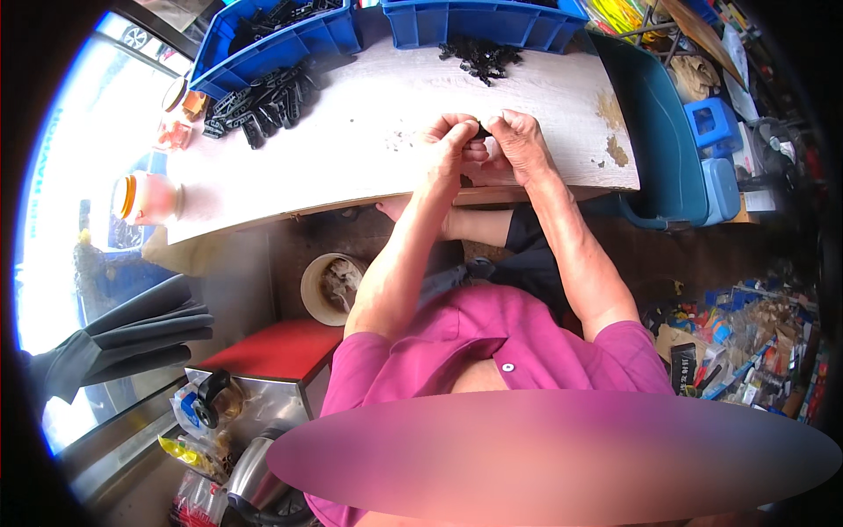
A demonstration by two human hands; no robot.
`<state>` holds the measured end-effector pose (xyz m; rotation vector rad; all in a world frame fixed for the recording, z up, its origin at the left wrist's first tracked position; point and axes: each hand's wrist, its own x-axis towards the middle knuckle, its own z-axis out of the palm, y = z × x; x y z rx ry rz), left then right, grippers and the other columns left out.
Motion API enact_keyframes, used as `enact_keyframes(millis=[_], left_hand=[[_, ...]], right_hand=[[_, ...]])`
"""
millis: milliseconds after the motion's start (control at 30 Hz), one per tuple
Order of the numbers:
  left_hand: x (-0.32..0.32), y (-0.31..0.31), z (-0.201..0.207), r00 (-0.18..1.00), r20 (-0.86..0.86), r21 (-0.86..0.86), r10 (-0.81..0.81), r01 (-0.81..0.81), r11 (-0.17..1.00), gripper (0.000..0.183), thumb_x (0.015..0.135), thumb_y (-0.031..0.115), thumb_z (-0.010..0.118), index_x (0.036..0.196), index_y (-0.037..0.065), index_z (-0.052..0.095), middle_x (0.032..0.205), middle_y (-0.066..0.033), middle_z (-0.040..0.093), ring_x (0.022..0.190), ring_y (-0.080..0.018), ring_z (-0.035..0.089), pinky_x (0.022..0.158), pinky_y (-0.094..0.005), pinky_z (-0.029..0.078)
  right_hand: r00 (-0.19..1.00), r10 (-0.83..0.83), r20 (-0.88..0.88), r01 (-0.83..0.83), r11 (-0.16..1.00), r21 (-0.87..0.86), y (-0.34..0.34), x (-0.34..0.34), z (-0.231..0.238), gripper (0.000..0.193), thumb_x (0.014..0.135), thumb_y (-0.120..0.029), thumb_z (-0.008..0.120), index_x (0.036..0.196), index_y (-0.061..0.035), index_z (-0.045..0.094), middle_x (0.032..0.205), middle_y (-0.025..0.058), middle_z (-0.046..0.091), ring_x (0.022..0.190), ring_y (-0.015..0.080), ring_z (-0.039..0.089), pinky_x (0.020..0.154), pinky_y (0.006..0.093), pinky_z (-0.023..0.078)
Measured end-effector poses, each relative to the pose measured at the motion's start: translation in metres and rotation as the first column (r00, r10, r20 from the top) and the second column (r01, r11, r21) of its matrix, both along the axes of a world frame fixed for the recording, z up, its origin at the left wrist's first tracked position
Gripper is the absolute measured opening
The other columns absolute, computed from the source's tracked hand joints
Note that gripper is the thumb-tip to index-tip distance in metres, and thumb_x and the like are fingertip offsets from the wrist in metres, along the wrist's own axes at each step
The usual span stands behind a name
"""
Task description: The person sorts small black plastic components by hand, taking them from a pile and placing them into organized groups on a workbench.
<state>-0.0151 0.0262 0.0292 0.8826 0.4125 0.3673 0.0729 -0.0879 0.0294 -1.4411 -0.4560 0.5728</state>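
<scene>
Over the near half of the white table (290, 176), my two hands meet around a small black part (482, 130). My left hand (455, 139) is closed, its thumb and fingers pinching the part from the left. From the other side my right hand (520, 145) grips it too, thumb and index finger pressed together. Most of the part is hidden by my fingers, so its exact shape cannot be made out. Ahead of my hands lies a loose heap of small black pieces (481, 60). Further left is a pile of longer black plastic parts (262, 107).
Two blue bins (281, 44) with black parts stand along the table's far edge. A jar with an orange lid (147, 198) sits at the left. Right of the table is a dark green tub (663, 140). Below, a white bucket (318, 285) stands near a red-topped cabinet (263, 351).
</scene>
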Motion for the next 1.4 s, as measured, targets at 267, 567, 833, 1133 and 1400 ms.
enact_keyframes(millis=[267, 567, 833, 1133, 1400], left_hand=[[0.0, 0.004, -0.006, 1.0, -0.005, 0.011, -0.024, 0.024, 1.0, 0.008, 0.089, 0.01, 0.062, 0.095, 0.004, 0.062, 0.076, -0.0049, 0.063, 0.058, -0.0099, 0.06, 0.055, -0.0237, 0.055], [0.002, 0.006, -0.01, 0.993, 0.113, -0.061, -0.04, 0.047, 0.997, 0.011, 0.091, 0.012, 0.059, 0.096, 0.002, 0.06, 0.077, -0.0065, 0.063, 0.061, -0.0121, 0.061, 0.056, -0.0246, 0.055], [0.006, 0.004, -0.017, 0.984, 0.162, 0.028, -0.075, 0.071, 0.997, 0.024, 0.094, 0.024, 0.06, 0.105, 0.002, 0.056, 0.077, -0.004, 0.062, 0.059, -0.009, 0.059, 0.055, -0.0227, 0.053], [0.005, 0.001, -0.023, 0.973, 0.203, 0.063, -0.114, 0.103, 0.993, 0.02, 0.094, 0.019, 0.059, 0.102, 0.001, 0.056, 0.081, -0.0086, 0.063, 0.065, -0.0133, 0.062, 0.06, -0.0257, 0.054], [-0.002, -0.003, -0.019, 0.972, 0.214, 0.143, -0.097, 0.067, 0.988, 0.017, 0.092, 0.014, 0.06, 0.102, 0.001, 0.06, 0.079, -0.0067, 0.065, 0.066, -0.0116, 0.061, 0.06, -0.0239, 0.051]], right_hand=[[1.0, 0.018, -0.007, -0.018, 0.999, 0.037, 0.005, -0.001, 0.0, 0.031, 0.091, -0.033, 0.062, 0.076, -0.0072, 0.057, 0.053, -0.0015, 0.047, 0.043, 0.0072, 0.043, 0.04, 0.0225, 0.034], [1.0, -0.017, -0.02, 0.016, 0.998, -0.063, 0.003, -0.005, 0.013, 0.028, 0.092, -0.031, 0.061, 0.081, -0.0054, 0.062, 0.056, -0.0038, 0.047, 0.043, 0.0052, 0.039, 0.039, 0.0229, 0.039], [0.988, -0.132, -0.078, 0.14, 0.985, 0.101, -0.002, -0.003, -0.003, 0.029, 0.091, -0.031, 0.06, 0.074, -0.0081, 0.056, 0.05, -0.0026, 0.042, 0.036, 0.0084, 0.037, 0.039, 0.0261, 0.039], [0.754, -0.419, -0.506, 0.534, 0.84, 0.099, -0.06, 0.054, 0.01, 0.042, 0.083, -0.045, 0.065, 0.076, -0.0068, 0.049, 0.042, 0.0014, 0.032, 0.036, 0.0182, 0.042, 0.056, 0.0508, 0.056], [0.647, -0.645, -0.406, 0.717, 0.696, 0.037, -0.077, 0.072, 0.016, 0.041, 0.083, -0.04, 0.066, 0.1, -0.0038, 0.056, 0.043, 0.0052, 0.034, 0.044, 0.0224, 0.048, 0.061, 0.0529, 0.058]])
